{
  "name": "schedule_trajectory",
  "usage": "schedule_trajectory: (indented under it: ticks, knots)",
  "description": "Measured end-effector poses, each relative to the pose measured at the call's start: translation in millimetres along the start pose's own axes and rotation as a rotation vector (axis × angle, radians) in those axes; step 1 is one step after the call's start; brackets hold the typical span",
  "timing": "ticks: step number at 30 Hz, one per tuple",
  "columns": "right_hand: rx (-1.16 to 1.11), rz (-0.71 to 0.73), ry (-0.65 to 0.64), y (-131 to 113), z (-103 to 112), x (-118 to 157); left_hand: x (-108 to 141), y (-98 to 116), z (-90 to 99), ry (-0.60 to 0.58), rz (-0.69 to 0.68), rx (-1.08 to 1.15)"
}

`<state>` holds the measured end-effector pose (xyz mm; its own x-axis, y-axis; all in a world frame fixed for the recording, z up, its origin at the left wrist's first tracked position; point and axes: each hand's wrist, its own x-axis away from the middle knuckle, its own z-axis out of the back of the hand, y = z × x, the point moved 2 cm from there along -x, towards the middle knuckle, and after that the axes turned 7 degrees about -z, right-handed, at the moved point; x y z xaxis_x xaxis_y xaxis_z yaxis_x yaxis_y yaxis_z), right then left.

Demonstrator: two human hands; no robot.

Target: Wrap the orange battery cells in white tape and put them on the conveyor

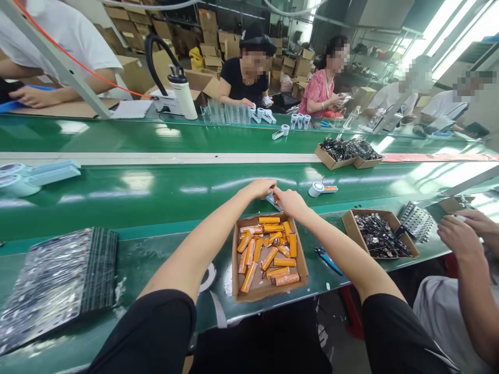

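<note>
Pale-blue casing [271, 200], largely hidden by narrowly closed hands [291, 203], seems gripped by both at once.

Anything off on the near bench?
Mostly minor untidiness. A loose strip trails at the bench's near edge beside the white tape roll, so it could snag. Orange cylinders lie jumbled at mixed angles in their cardboard box. White flecks litter the bench. No clear damage visible.

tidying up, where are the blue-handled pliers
In the head view, the blue-handled pliers lie on the green bench, right of the box of orange cylinders.
</note>
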<state>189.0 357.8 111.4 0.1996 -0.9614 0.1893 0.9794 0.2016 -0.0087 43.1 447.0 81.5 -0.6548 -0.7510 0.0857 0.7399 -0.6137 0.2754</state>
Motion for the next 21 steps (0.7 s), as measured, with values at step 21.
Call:
schedule_trajectory:
  ticks: [21]
  knots:
    - [-0.783, 0.220, 0.268, 44.9, -51.7, 151.2, 100.4, 37.2, 5.6, 0.180, 0.114, -0.072]
